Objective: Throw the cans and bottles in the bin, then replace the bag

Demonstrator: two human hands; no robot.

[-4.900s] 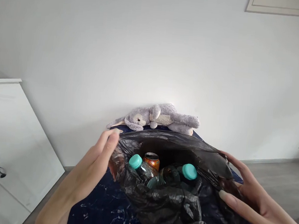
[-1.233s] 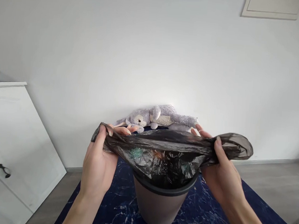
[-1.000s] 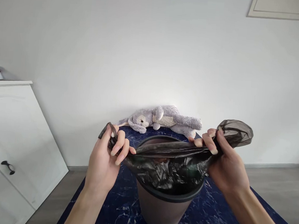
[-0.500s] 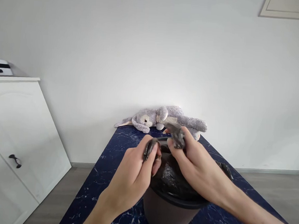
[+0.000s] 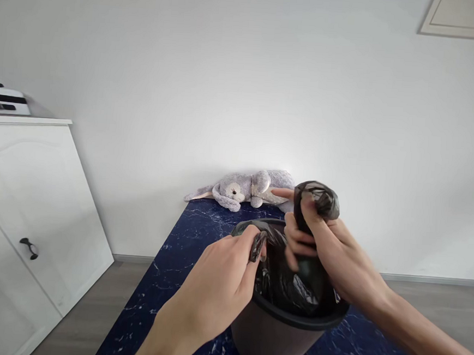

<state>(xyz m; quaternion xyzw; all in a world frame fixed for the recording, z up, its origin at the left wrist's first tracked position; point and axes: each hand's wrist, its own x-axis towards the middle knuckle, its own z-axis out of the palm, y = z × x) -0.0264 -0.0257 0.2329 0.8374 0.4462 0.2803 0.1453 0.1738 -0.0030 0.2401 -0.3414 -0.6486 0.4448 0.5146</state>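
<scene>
A black plastic bin bag (image 5: 290, 283) sits inside a dark grey round bin (image 5: 273, 336) on a navy marbled rug (image 5: 199, 235). My left hand (image 5: 220, 285) is closed on one gathered corner of the bag, at the bin's near left rim. My right hand (image 5: 329, 250) is closed on the other gathered corner, which sticks up above my fingers as a dark knot-like bunch. The two hands are close together over the bag's mouth, and the bag's contents are hidden.
A grey plush toy (image 5: 248, 186) lies at the far end of the rug against the white wall. A white cabinet (image 5: 24, 215) with a black handle stands at the left. Grey floor (image 5: 436, 297) shows on the right.
The open bag showed bottles and a can; then both hands pulled its rim flat and wide. Since then the hands have come together over the bin, bunching the corners.
</scene>
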